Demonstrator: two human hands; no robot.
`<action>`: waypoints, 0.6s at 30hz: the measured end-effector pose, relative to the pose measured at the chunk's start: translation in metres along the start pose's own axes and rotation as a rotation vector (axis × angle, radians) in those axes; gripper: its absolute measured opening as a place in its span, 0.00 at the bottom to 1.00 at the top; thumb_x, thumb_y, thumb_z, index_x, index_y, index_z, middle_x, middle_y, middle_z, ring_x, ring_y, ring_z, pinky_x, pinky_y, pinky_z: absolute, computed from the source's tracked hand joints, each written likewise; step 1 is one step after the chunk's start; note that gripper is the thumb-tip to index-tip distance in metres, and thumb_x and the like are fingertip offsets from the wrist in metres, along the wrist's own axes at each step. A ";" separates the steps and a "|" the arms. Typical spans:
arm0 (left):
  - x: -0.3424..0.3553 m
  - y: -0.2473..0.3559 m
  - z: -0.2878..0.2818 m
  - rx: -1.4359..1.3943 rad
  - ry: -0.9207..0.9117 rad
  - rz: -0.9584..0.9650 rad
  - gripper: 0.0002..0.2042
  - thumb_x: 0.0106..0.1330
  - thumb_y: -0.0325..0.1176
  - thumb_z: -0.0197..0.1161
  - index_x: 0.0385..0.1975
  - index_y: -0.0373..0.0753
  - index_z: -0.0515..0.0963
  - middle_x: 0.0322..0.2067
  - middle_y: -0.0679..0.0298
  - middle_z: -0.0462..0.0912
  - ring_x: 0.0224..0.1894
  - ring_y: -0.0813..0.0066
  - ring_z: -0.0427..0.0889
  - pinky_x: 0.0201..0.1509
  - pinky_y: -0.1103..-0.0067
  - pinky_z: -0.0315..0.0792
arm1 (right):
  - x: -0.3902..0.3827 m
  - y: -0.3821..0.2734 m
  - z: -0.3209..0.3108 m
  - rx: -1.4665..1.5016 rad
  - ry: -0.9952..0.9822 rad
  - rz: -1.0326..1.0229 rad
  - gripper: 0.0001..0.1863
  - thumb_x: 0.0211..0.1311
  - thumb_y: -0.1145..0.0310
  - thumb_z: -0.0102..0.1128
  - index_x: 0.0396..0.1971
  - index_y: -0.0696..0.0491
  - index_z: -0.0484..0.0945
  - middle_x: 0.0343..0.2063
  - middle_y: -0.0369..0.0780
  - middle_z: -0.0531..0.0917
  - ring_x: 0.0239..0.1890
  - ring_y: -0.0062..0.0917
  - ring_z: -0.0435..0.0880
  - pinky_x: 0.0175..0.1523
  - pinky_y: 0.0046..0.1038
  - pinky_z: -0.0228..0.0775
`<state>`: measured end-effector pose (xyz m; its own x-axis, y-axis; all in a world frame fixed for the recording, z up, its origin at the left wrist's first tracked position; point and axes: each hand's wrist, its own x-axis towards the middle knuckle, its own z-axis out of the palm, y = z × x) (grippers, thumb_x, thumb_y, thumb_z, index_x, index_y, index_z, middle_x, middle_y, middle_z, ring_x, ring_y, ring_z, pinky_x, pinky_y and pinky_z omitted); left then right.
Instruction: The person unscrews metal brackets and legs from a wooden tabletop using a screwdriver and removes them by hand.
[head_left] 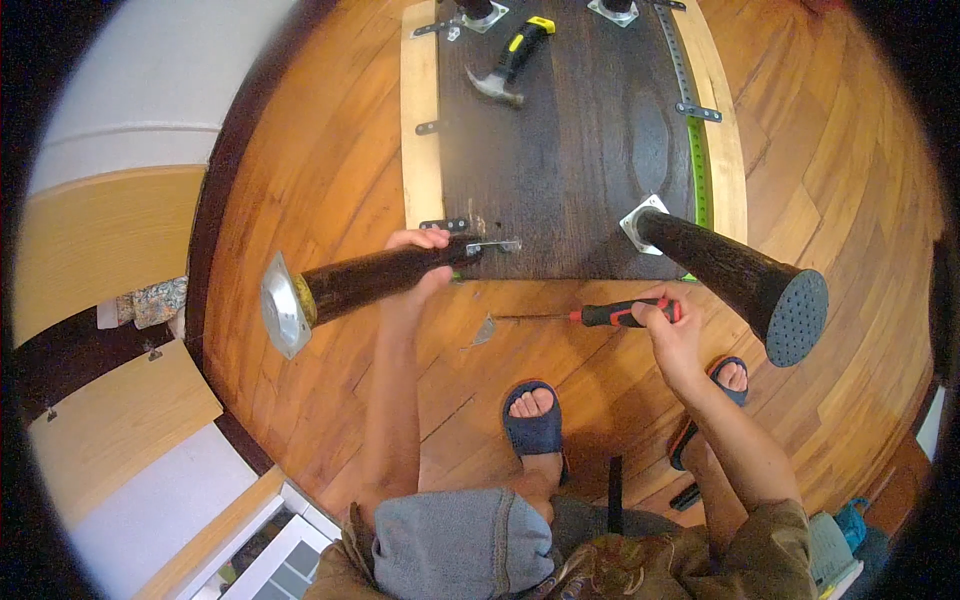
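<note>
My left hand (428, 255) is wrapped round a dark wooden furniture leg (365, 280), held sideways with its silver metal end plate to the left. The leg's right end overlaps the near left corner of a dark wooden panel (560, 170), beside a small metal piece (497, 245); whether they touch I cannot tell. In my right hand (670, 330) is a screwdriver (615, 314) with a red and black handle, its shaft pointing left in front of the panel. Another dark leg (710, 250) rises from a square metal plate at the panel's near right corner.
A claw hammer (515, 62) lies on the panel, near two legs at the far end. Pale wood strips (422, 170) and small black brackets (698, 112) line the sides, with a green measuring strip (699, 180) on the right. Cabinets (120, 430) stand at the left.
</note>
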<state>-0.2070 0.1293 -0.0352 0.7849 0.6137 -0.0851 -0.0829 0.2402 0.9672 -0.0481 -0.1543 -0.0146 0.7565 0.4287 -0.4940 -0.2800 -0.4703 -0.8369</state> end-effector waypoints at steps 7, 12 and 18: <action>0.003 0.014 -0.001 0.084 -0.182 0.114 0.17 0.46 0.19 0.66 0.35 0.40 0.68 0.35 0.62 0.74 0.47 0.68 0.72 0.60 0.69 0.61 | 0.001 0.041 0.006 0.208 -0.054 0.349 0.10 0.51 0.64 0.63 0.24 0.57 0.79 0.15 0.31 0.73 0.20 0.12 0.69 0.26 0.17 0.60; -0.012 -0.005 0.039 0.156 0.123 0.105 0.18 0.46 0.15 0.63 0.35 0.40 0.68 0.37 0.62 0.73 0.47 0.68 0.71 0.63 0.67 0.57 | 0.010 0.083 -0.012 -0.197 -0.229 0.339 0.16 0.53 0.56 0.61 0.27 0.57 0.80 0.14 0.33 0.76 0.17 0.20 0.74 0.23 0.23 0.65; -0.002 0.028 -0.003 0.350 -0.231 0.199 0.16 0.44 0.18 0.63 0.32 0.39 0.68 0.33 0.62 0.74 0.46 0.66 0.72 0.63 0.64 0.57 | 0.007 0.032 0.004 -1.128 -0.427 -0.202 0.23 0.54 0.47 0.57 0.25 0.55 0.76 0.19 0.47 0.78 0.18 0.39 0.75 0.27 0.35 0.68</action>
<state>-0.2129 0.1369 -0.0084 0.8941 0.4293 0.1276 -0.0645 -0.1583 0.9853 -0.0542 -0.1630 -0.0464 0.4123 0.6908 -0.5940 0.6502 -0.6798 -0.3392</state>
